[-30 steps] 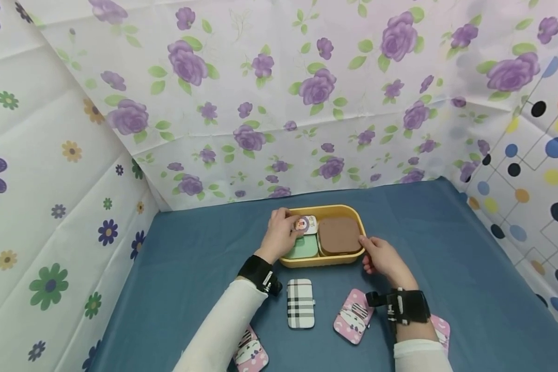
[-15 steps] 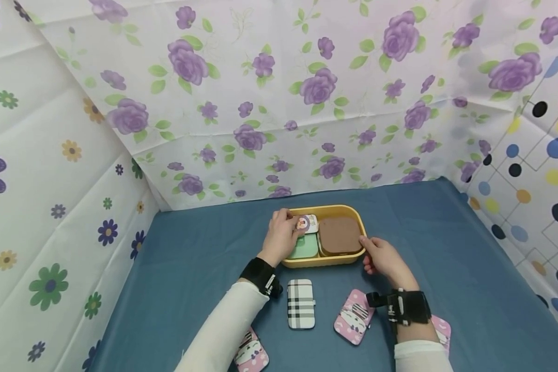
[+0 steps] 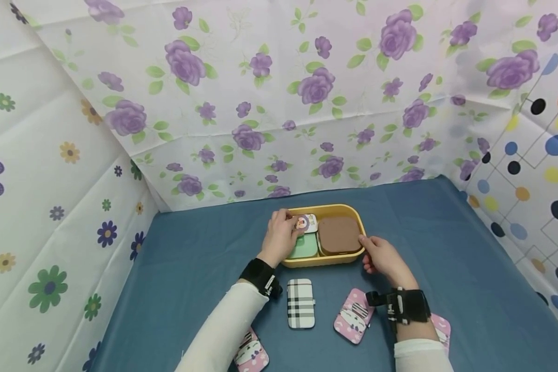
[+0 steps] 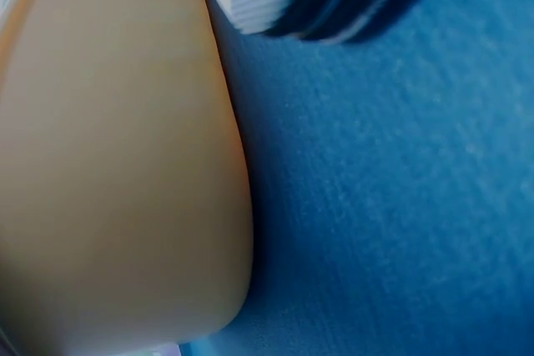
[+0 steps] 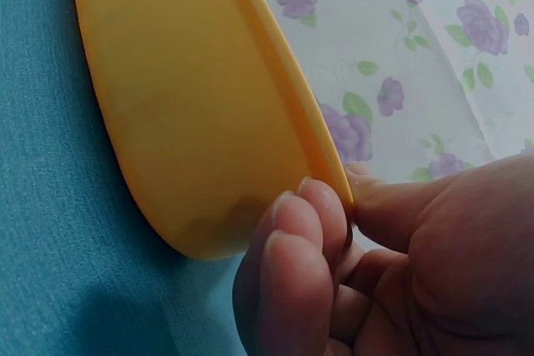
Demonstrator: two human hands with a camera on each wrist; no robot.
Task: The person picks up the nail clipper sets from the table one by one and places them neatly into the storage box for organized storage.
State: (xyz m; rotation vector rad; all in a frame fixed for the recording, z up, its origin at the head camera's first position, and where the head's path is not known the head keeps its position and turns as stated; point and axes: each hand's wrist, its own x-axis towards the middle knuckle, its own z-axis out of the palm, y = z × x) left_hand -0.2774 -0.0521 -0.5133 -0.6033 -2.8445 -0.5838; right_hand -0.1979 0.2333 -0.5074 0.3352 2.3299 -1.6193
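Observation:
A yellow box (image 3: 325,262) with rounded corners stands on the blue cloth. My left hand (image 3: 279,235) reaches over its left end and holds a small white case with a cartoon picture (image 3: 309,223) between thumb and fingers. Below that case sits a mint-green lidded piece (image 3: 305,248); a larger brown one (image 3: 338,235) fills the right half. At the box's right end my right hand (image 3: 383,256) pinches the rim, and the right wrist view shows thumb and fingers (image 5: 296,289) on either side of the wall. The left wrist view shows blurred skin, not the fingertips.
A black-and-white plaid case (image 3: 300,304) lies in front of the box. A pink cartoon case (image 3: 353,316) lies to its right. Two more pink cases, one at lower left (image 3: 252,354), one at right (image 3: 442,329), are partly covered by the arms. Patterned sheets surround the blue cloth.
My left hand, with the small white case, shifted very slightly to the right after the first frame. The right hand stays on the box's rim.

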